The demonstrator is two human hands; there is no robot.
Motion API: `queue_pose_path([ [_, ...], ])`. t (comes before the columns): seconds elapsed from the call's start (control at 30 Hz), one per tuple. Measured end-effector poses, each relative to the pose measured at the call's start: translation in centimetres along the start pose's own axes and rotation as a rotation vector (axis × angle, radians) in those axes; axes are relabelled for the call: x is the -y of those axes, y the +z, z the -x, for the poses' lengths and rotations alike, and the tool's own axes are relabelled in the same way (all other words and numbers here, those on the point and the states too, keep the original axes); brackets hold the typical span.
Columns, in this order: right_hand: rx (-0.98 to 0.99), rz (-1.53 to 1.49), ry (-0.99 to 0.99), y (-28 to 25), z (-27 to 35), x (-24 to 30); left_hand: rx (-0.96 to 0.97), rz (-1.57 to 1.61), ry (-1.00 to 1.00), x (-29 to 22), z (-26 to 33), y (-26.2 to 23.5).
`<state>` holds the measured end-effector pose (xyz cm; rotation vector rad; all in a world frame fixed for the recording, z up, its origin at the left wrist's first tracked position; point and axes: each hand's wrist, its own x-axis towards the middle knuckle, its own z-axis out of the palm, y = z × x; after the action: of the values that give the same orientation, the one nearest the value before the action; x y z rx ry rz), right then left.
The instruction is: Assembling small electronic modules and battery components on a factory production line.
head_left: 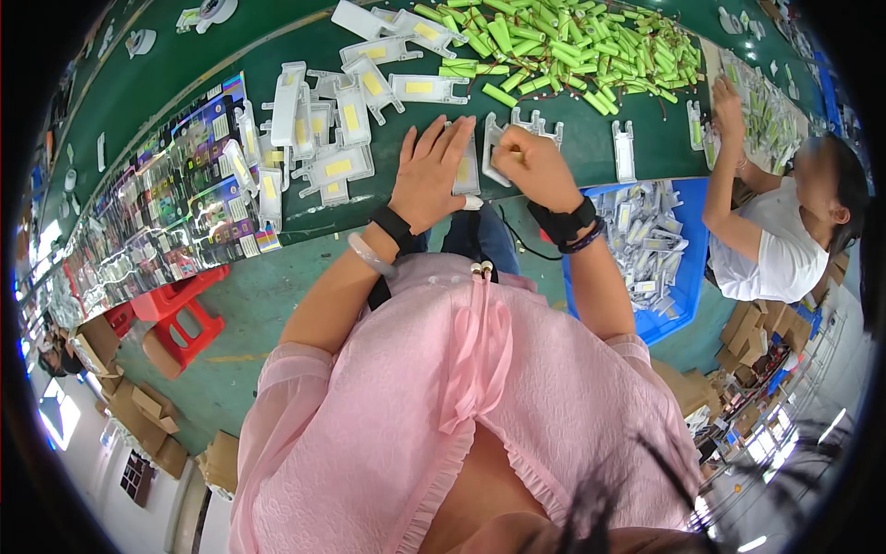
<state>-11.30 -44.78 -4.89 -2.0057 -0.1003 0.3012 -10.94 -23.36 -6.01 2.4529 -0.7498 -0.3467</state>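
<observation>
Pink ruffled blouse (461,406) fills the foreground. Beyond it, on the green table (157,88): left hand (430,171) lies flat, fingers extended, pressing one white plastic lamp housing (468,173). Right hand (533,166) is clenched just beside that housing; contents cannot be determined. One heap of green cylindrical batteries (563,46) lies beyond the housing.

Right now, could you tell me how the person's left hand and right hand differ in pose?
The left hand lies flat with fingers spread, pressing a white plastic housing onto the green table; the right hand is curled into a fist over another white housing. The left wrist bears a pale bangle, the right a dark beaded bracelet. Both wear black wristbands.
</observation>
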Motion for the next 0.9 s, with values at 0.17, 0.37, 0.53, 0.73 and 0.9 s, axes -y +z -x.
queue_pose_path([
  [0.17, 0.047, 0.347, -0.041, 0.8, -0.3, -1.6, -0.029, 0.030, -0.018, 0.0, -0.1, 0.5],
  [0.37, 0.077, 0.414, -0.021, 0.2, -0.4, -1.7, -0.071, -0.017, 0.130, -1.6, -1.1, 0.1],
  [0.53, 0.017, 0.262, -0.075, -0.6, 0.6, -0.6, -0.015, -0.067, 0.095, -1.2, -1.9, 1.6],
  [0.73, -0.172, 0.160, -0.076, -0.7, 2.3, -0.9, -0.022, -0.169, 0.099, -1.7, -2.2, 1.7],
  [0.9, -0.244, 0.162, -0.074, -0.9, 2.9, -0.7, -0.027, -0.084, 0.104, -2.3, -1.9, 1.5],
])
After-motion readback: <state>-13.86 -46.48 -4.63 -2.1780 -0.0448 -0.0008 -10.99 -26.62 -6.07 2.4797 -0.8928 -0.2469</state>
